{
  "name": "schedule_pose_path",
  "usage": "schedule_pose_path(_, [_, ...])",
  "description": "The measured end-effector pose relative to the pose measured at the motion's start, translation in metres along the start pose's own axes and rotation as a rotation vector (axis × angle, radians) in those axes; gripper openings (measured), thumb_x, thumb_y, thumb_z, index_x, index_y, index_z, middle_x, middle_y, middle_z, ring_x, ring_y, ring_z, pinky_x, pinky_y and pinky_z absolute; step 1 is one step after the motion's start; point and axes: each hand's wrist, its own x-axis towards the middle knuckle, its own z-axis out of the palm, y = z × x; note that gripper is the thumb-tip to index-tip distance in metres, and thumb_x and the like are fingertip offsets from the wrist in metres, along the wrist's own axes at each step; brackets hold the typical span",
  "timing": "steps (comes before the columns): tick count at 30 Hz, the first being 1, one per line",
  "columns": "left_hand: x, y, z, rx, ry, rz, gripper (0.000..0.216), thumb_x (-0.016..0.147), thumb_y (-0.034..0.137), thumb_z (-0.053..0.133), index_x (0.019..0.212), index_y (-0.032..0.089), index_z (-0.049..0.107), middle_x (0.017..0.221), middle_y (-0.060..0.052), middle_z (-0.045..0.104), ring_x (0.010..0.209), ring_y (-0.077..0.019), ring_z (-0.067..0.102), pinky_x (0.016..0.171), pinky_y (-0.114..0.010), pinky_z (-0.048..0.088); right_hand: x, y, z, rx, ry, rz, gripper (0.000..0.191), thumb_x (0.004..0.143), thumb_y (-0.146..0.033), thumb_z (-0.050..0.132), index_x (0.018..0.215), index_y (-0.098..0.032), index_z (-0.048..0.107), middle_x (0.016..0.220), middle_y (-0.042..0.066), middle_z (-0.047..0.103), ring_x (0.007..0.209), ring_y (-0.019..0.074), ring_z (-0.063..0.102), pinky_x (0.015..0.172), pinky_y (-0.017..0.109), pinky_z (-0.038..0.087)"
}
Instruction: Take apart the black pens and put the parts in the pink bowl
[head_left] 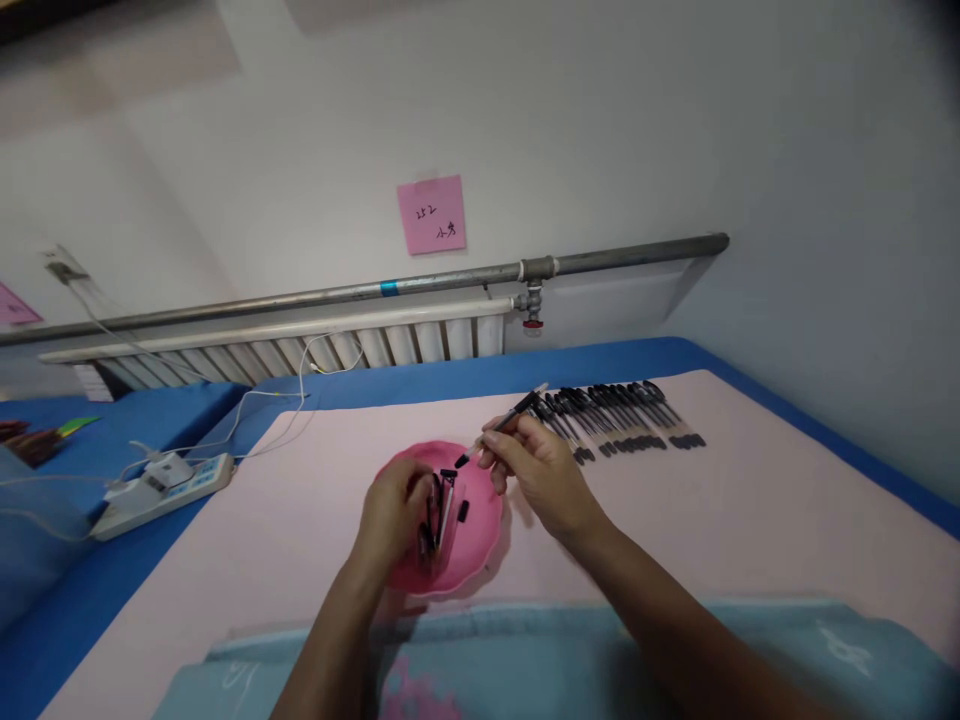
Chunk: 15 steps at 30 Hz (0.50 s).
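My right hand (536, 462) pinches a pen (514, 411) with a clear barrel and black parts, held at a slant above the right rim of a pink plate (480, 555). On the plate's left side, my left hand (394, 510) has its fingers bent down among black pen parts (435, 510); whether it grips one is hidden. A small black cap (463, 511) lies apart from them on the plate. Beyond my right hand, a row of black-and-clear pens (611, 410) lies side by side on the pink sheet.
A pink sheet (300, 520) covers the blue table (622, 355). At left lies a white power strip (165, 497) with plugs and cables. Behind the table are a radiator (405, 340) and a metal pipe (315, 297) with a valve. Light blue cloth (525, 660) is along the near edge.
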Motion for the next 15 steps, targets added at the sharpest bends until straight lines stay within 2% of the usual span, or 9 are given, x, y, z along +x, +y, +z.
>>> schedule_pose_path(3, [0.01, -0.008, 0.012, 0.104, -0.013, -0.042, 0.009, 0.07, 0.016, 0.06, 0.061, 0.017, 0.061, 0.073, -0.006, 0.063, 0.078, -0.0209, 0.058, 0.078, -0.033, 0.039, 0.001, 0.0, -0.002, -0.032, -0.016, 0.003, 0.013, 0.076, -0.03, 0.06, 0.078, -0.018, 0.056, 0.058, -0.004, 0.06, 0.043, 0.0084, 0.051, 0.042, 0.021, 0.041])
schedule_pose_path(7, [0.014, -0.015, 0.017, 0.14, -0.012, -0.113, 0.012, 0.061, 0.014, 0.066, 0.054, 0.018, 0.058, 0.066, -0.004, 0.06, 0.074, -0.0216, 0.058, 0.075, -0.032, 0.038, 0.0, 0.001, -0.001, -0.063, -0.027, 0.012, 0.014, 0.076, -0.031, 0.06, 0.077, -0.018, 0.056, 0.058, -0.004, 0.059, 0.042, 0.0079, 0.049, 0.041, 0.021, 0.039])
schedule_pose_path(11, [0.013, -0.015, 0.019, 0.048, 0.03, -0.157, 0.019, 0.057, 0.013, 0.066, 0.046, 0.021, 0.053, 0.054, -0.001, 0.053, 0.07, -0.0229, 0.058, 0.071, -0.031, 0.036, 0.0, 0.003, -0.001, -0.096, -0.034, 0.024, 0.014, 0.077, -0.032, 0.059, 0.077, -0.018, 0.055, 0.058, -0.004, 0.058, 0.041, 0.0076, 0.048, 0.041, 0.021, 0.039])
schedule_pose_path(15, [0.012, -0.014, 0.024, -0.137, 0.084, -0.173, 0.027, 0.052, 0.008, 0.067, 0.039, 0.023, 0.049, 0.044, 0.002, 0.045, 0.065, -0.0226, 0.058, 0.066, -0.029, 0.035, -0.001, 0.003, -0.001, -0.145, -0.047, 0.022, 0.013, 0.078, -0.032, 0.058, 0.08, -0.019, 0.054, 0.058, -0.004, 0.057, 0.043, 0.0089, 0.049, 0.042, 0.022, 0.041])
